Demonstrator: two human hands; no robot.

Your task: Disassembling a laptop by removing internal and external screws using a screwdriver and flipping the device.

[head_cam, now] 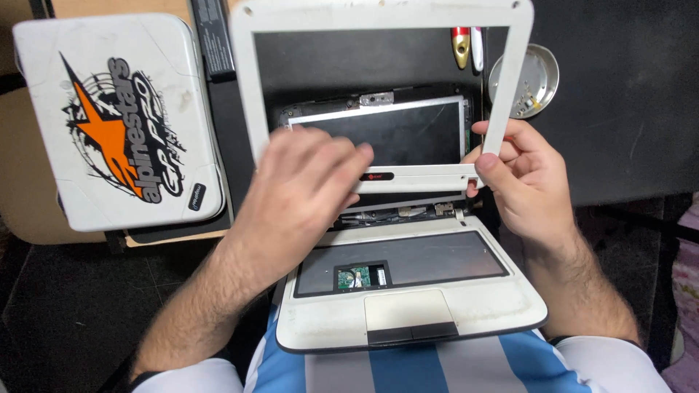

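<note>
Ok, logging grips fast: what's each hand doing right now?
Left hand: closed on the white screen bezel at its bottom edge.
Right hand: pinching the bezel's lower right corner.

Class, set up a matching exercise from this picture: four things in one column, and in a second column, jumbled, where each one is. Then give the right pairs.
Things
1. white bezel
2. second laptop
3. round metal dish
4. touchpad

Places
A. on the desk at upper right
B. held up by both hands
C. at the near edge of the open laptop's base
D. lying shut at the left, with an orange sticker

Pairs: 1-B, 2-D, 3-A, 4-C

The left hand grips the bezel's lower edge; the right hand holds its right corner.
</note>
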